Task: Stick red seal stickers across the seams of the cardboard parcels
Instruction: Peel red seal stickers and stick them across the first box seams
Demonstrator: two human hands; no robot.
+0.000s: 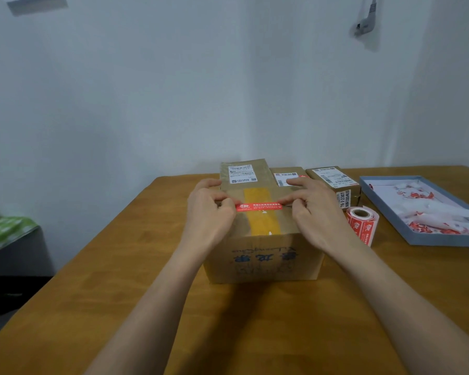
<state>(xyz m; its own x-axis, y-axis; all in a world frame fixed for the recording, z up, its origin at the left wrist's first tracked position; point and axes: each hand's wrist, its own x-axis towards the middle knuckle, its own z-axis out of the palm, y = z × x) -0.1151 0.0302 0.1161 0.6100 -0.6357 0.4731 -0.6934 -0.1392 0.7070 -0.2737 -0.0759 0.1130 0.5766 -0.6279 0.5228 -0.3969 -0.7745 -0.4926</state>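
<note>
A cardboard parcel (263,255) with blue print on its front stands in the middle of the wooden table (255,334). Yellow tape (260,220) runs along its top seam. A red seal sticker (259,206) lies stretched across that tape. My left hand (209,212) pinches the sticker's left end and my right hand (314,209) pinches its right end, both resting on the parcel's top. Whether the sticker is pressed flat onto the cardboard cannot be told.
Three more cardboard parcels with white labels (243,171) (287,177) (336,182) stand behind. A roll of red stickers (362,223) sits right of the parcel. A grey tray (390,209) holding torn backing paper lies at the far right. A dark cabinet with green cloth (8,234) stands left of the table.
</note>
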